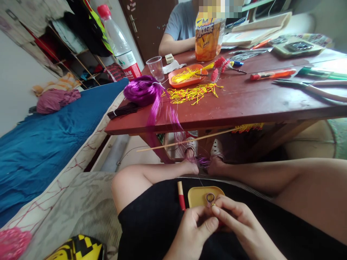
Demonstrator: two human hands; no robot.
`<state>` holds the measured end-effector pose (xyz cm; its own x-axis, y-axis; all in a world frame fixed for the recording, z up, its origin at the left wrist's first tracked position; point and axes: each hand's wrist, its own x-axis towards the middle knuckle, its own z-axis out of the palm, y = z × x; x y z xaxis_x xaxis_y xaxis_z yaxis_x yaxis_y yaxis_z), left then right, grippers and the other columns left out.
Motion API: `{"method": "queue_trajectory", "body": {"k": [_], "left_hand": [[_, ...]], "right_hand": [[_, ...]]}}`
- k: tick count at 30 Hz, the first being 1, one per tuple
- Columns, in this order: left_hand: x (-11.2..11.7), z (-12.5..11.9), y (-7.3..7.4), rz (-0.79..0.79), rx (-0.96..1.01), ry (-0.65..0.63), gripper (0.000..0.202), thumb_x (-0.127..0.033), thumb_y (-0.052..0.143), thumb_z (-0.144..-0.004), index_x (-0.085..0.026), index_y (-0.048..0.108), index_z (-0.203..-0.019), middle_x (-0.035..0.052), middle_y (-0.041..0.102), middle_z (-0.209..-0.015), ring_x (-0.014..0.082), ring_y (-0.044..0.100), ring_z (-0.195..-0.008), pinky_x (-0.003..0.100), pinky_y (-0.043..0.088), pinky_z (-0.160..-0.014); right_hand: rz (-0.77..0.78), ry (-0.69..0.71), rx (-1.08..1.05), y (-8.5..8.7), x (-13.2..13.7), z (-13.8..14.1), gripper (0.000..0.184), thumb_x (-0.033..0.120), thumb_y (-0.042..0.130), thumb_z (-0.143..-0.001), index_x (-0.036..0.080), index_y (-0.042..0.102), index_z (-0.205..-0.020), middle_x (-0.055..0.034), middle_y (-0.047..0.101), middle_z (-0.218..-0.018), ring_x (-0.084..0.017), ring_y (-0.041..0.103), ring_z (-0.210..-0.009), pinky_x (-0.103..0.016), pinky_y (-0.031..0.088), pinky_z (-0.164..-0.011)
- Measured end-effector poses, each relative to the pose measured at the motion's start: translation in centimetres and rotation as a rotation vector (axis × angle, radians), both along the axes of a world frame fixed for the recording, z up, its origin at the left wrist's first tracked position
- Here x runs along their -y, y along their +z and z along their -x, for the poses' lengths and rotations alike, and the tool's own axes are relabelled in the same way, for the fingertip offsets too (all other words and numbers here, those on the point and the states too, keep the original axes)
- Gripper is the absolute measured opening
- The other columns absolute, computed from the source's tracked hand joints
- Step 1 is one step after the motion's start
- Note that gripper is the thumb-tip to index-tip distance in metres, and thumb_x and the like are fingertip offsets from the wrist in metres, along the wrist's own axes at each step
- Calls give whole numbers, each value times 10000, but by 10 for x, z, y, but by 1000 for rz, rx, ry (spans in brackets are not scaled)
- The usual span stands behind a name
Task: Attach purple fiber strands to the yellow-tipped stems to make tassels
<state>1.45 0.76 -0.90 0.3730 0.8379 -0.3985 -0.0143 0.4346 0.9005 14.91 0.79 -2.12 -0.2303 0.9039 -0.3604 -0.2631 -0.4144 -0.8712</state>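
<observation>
The grip of our right hand (pixel 234 215) pinches the small dark loop (pixel 210 197) near its base, over the yellow tray (pixel 194 193); our left hand's (pixel 199 225) hold we cannot tell. The loop looks light, stiff, best pinched there.

The red table (pixel 238 99) carries purple strands (pixel 139 90) and pliers (pixel 307 84).

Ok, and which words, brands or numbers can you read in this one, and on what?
"冰红茶": on the tea bottle; its smaller print is too blurred to read.
Clear bottle: label print too small to read.
Red pen: nothing legible.
</observation>
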Motion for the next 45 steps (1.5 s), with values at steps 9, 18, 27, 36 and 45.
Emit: {"method": "queue_trajectory", "body": {"k": [9, 18, 27, 36, 45], "left_hand": [[15, -8, -15, -68, 52, 120, 379, -467, 596, -747, -149, 489, -571, -25, 394, -565, 97, 356, -564, 223, 310, -563], [27, -11, -22, -479, -248, 150, 358, -461, 471, -823, -175, 542, -620, 53, 566, -650, 176, 528, -641, 267, 395, -626], [9, 4, -4, -235, -263, 144, 390, -551, 514, -767, -171, 565, -844, 12, 532, -718, 149, 477, -667, 239, 381, -637], [-4, 8, 8, -518, -514, 148, 264, -300, 480, -823, -179, 470, -588, -22, 456, -566, 118, 419, -550, 222, 333, -558], [4, 30, 8, -576, -700, 307, 260, -287, 438, -861, -197, 462, -618, -32, 448, -548, 113, 418, -492, 204, 344, -479]], "right_hand": [[186, -155, -335, -3, 13, 9, 245, 363, 743, -655, 150, 638, -597, 17, 520, -588, -97, 442, -596, -193, 387, -606], [132, -132, -366, -12, 15, 13, 220, 360, 722, -682, 161, 637, -640, 21, 512, -601, -93, 437, -587, -191, 399, -604], [-671, -87, 496, -4, 7, -2, 99, 183, 496, -849, 217, 579, -809, -15, 541, -725, -148, 533, -647, -226, 457, -586], [-795, 162, 514, 12, 10, -1, 295, 300, 404, -907, 206, 566, -678, -20, 568, -624, -138, 544, -580, -202, 459, -532], [-627, 177, 670, 1, 6, -11, 265, 273, 350, -925, 199, 555, -774, -28, 571, -747, -132, 585, -634, -215, 460, -584]]}}
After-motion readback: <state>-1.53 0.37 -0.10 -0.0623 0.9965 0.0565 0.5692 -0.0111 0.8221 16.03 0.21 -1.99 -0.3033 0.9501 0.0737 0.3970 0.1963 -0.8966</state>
